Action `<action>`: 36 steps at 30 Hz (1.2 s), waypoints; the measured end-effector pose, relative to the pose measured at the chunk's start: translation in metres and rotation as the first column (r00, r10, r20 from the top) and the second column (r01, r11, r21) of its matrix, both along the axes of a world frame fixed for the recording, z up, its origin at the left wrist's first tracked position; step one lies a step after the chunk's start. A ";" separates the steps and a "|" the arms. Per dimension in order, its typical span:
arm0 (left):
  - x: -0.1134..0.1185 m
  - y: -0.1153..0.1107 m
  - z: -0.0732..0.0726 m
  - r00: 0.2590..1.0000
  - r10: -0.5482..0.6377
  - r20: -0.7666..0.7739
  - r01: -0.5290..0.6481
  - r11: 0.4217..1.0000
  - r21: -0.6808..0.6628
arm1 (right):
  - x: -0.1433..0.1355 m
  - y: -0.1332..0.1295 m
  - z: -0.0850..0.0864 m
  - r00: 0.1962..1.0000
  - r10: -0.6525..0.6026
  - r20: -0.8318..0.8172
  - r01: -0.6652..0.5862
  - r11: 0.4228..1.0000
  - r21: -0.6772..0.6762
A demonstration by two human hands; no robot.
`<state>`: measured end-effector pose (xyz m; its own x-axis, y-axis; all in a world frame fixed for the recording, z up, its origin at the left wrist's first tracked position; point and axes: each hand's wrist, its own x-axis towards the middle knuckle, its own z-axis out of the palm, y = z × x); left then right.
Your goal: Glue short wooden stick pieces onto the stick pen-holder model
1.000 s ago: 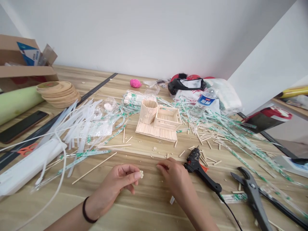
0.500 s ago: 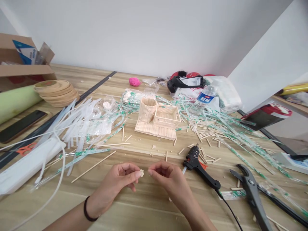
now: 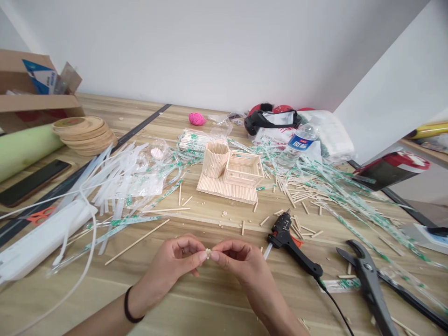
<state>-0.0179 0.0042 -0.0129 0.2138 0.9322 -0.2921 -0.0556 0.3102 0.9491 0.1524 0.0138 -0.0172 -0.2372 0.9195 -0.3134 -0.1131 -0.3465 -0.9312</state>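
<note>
Low over the front of the table, my left hand (image 3: 184, 259) pinches a small cluster of pale round stick slices (image 3: 208, 252) between thumb and fingertips. My right hand (image 3: 236, 261) is closed too, its thumb and index finger meeting the cluster from the other side. The fingertips partly cover it, so any loose piece in the right pinch is hidden. Beyond both hands stands a model made of wooden sticks (image 3: 227, 190), with a round cup and a rectangular box on a flat base. Right of my right hand lies a black glue gun (image 3: 290, 242).
Large cutters (image 3: 367, 275) lie at the right, near scattered short sticks (image 3: 297, 191) and plastic wrappers (image 3: 350, 200). A water bottle (image 3: 297, 142) leans behind. On the left are glue sticks (image 3: 119, 172), a white power strip (image 3: 45, 242), a phone (image 3: 35, 182) and wooden discs (image 3: 84, 135).
My right hand has moved left, its fingertips closing the small gap to the cluster. My left hand has kept its pinch, almost in place.
</note>
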 end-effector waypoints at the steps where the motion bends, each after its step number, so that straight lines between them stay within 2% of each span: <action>1: 0.000 0.000 0.000 1.000 0.000 -0.009 0.000 1.000 0.002 | 0.000 0.000 0.000 1.000 0.002 0.006 -0.002 1.000 -0.006; 6: -0.001 -0.001 0.000 0.998 0.005 -0.059 -0.003 0.999 0.036 | 0.000 0.000 0.002 0.999 -0.007 0.041 0.007 1.000 -0.022; 16: -0.001 -0.001 -0.003 0.997 -0.005 -0.073 0.013 0.994 0.112 | -0.002 -0.002 0.000 1.000 -0.005 -0.007 0.005 1.000 -0.015; 24: -0.001 -0.001 -0.002 0.996 -0.004 -0.086 0.012 0.995 0.098 | -0.003 -0.004 -0.001 0.999 -0.041 0.007 0.041 0.999 0.007; 28: -0.001 0.001 -0.002 0.997 0.013 -0.070 -0.007 0.997 0.082 | -0.001 -0.004 -0.002 1.000 -0.014 0.023 0.013 0.999 0.038; 30: -0.001 0.001 -0.002 0.999 0.023 -0.047 -0.020 0.998 0.060 | 0.001 -0.003 -0.003 0.998 -0.009 0.063 0.003 0.996 0.090; 32: -0.001 0.001 -0.001 0.999 0.037 -0.024 -0.036 0.999 0.038 | 0.003 -0.002 -0.004 0.991 -0.027 0.129 0.001 0.980 0.198; 36: 0.000 0.001 0.000 0.999 0.051 -0.004 -0.051 0.998 0.023 | 0.006 0.000 -0.004 0.959 -0.071 0.274 -0.072 0.876 0.477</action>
